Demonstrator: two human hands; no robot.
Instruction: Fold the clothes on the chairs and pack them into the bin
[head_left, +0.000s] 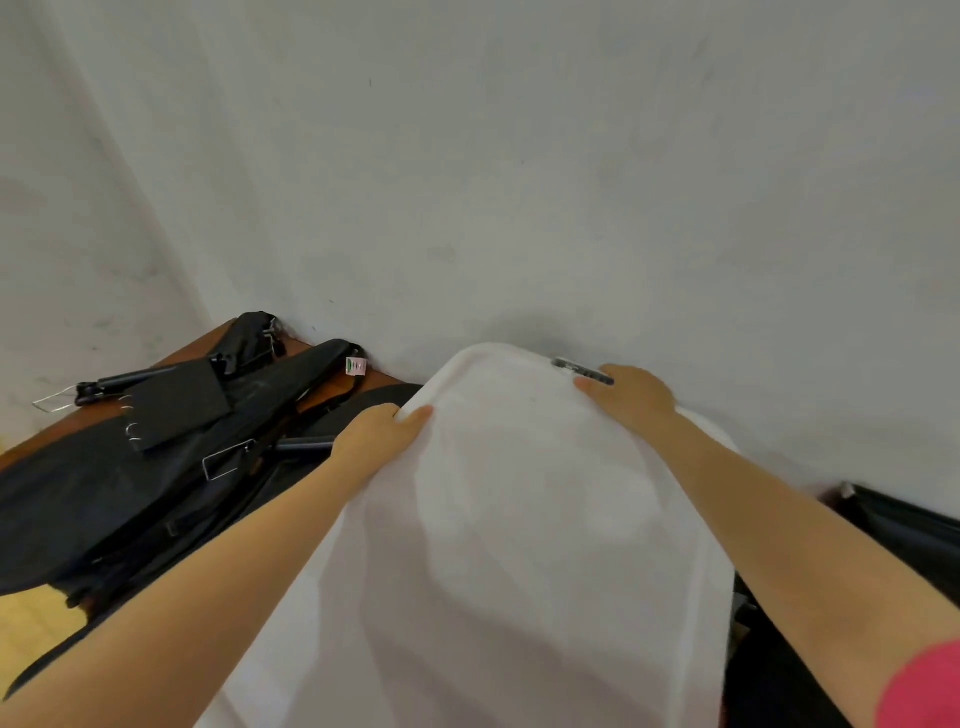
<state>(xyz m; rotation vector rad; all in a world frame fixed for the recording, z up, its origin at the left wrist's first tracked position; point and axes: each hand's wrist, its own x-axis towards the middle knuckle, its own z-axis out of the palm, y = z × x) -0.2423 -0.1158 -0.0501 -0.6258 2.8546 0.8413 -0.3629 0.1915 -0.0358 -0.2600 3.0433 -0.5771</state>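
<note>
a white garment (519, 519) fills the centre and bottom of the frame, held up and spread between both hands so it hangs as a broad sheet toward the lower edge. the left hand (382, 434), just left of centre, has its fingers curled over the garment's upper left edge, pinching the cloth. the right hand (631, 397), right of centre and slightly higher, grips the upper right edge, with a small dark label or clip (582, 370) showing at the fingertips; what it is exactly cannot be told. the two hands are well apart, the cloth stretched in a rounded arc between them. a pink sleeve (922, 686) shows at the lower right corner. on the left side of the frame, black bags (130, 478) with straps and metal rings lie heaped on a brown wooden surface (47, 436), with a small pale tag (356, 366) near their top end. a plain grey-white wall (493, 156) fills the upper half. more dark material (904, 530) sits at the right edge.
</note>
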